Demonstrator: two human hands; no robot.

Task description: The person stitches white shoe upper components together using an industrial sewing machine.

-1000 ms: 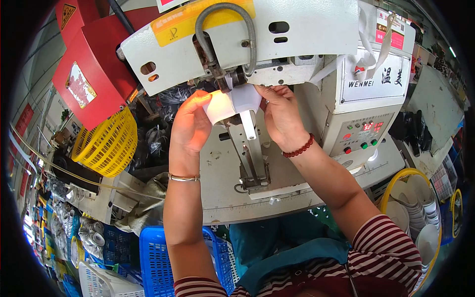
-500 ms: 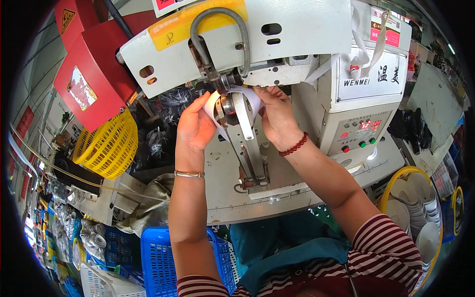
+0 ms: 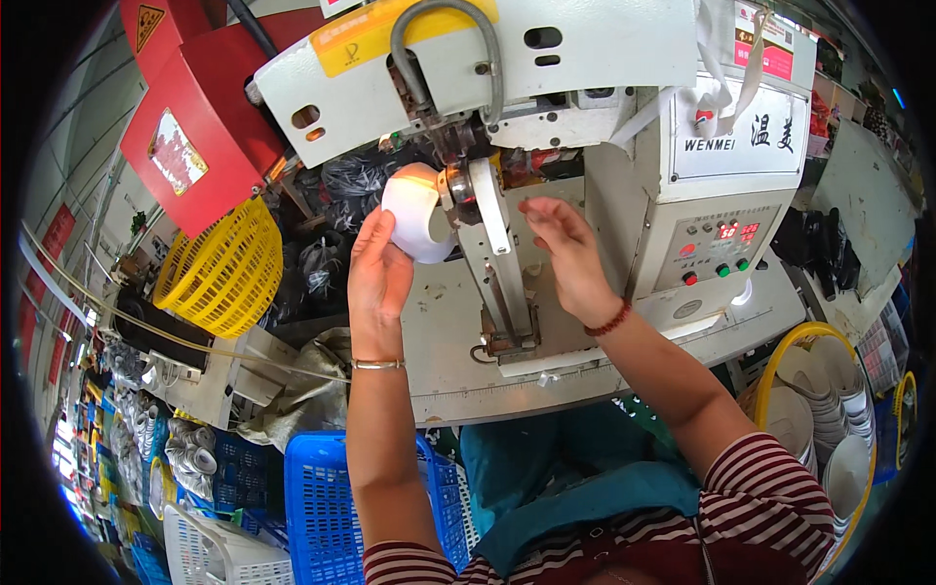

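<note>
My left hand (image 3: 380,278) has its thumb and fingers closed on the edge of a white curved piece (image 3: 411,216), a loop of smooth sheet material. This piece is just left of the round metal head (image 3: 460,193) on the machine's slim upright arm (image 3: 499,283), and its right edge reaches the head; whether they touch I cannot tell. On the other side of that arm, my right hand (image 3: 577,261) is raised with fingers loosely bent and apart, nothing visible in them. A warm light falls on the piece's top.
The white machine housing (image 3: 604,49) overhangs my hands, with a control panel (image 3: 717,249) at right. A red machine part (image 3: 200,127) and yellow basket (image 3: 229,278) stand left. Below is a blue basket (image 3: 317,507); at right, a yellow-rimmed basket (image 3: 770,375) holds stacked white pieces.
The white piece has come off the arm's head to the left in my left hand. My right hand has let go of it and drawn back to the right. The view has shifted slightly.
</note>
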